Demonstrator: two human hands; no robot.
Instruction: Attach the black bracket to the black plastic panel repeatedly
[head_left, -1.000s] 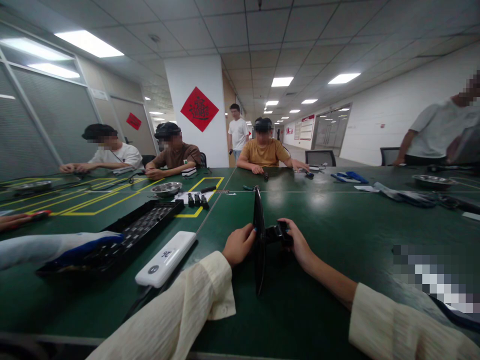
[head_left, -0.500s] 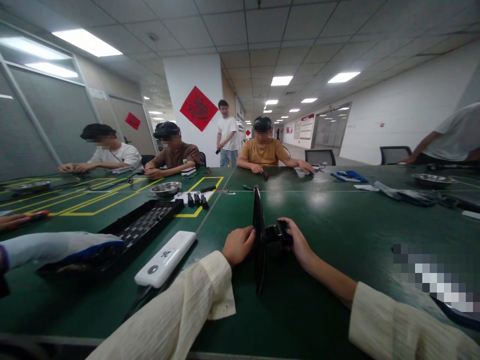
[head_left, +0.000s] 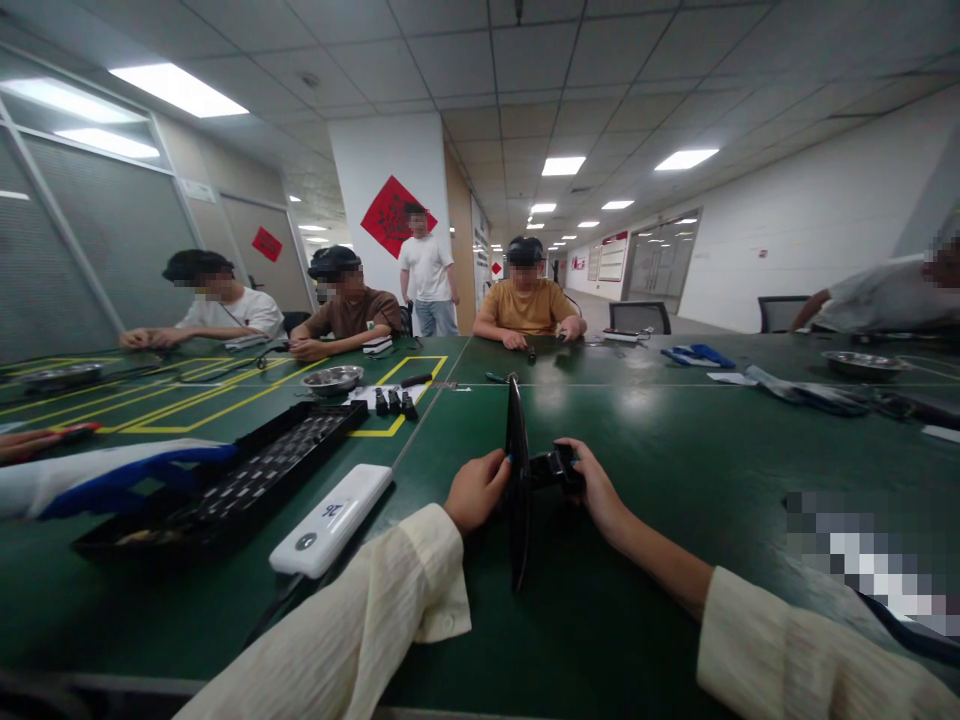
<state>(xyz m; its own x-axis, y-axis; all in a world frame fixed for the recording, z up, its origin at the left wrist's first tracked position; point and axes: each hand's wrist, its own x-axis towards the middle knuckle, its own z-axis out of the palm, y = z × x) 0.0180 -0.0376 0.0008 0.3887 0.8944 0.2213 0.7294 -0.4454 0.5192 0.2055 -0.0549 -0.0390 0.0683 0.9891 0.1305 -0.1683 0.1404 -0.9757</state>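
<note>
A thin black panel [head_left: 517, 500] stands upright before me, seen almost edge-on; what its faces look like is hidden. My left hand [head_left: 478, 492] is closed on its left side, thumb pressed near the middle. From the panel's right side juts a black bracket [head_left: 555, 466], and my right hand [head_left: 596, 490] has its fingers wrapped round the outer end. Whether bracket and panel are fastened together I cannot tell. Left of my sleeve lies a white power bank [head_left: 334, 520] with a cable at its near end.
A long black tray [head_left: 277, 460] of small parts lies at left, with a co-worker's gloved hand [head_left: 142, 475] over it. Beyond are a metal bowl [head_left: 333, 379] and several small black parts [head_left: 395, 403]. Several people sit across the green table [head_left: 600, 620].
My hands and the panel stay in place. The gloved hand at the tray has lifted and opened out. Across the table, a seated person's hand has drawn inward; the standing person has moved left.
</note>
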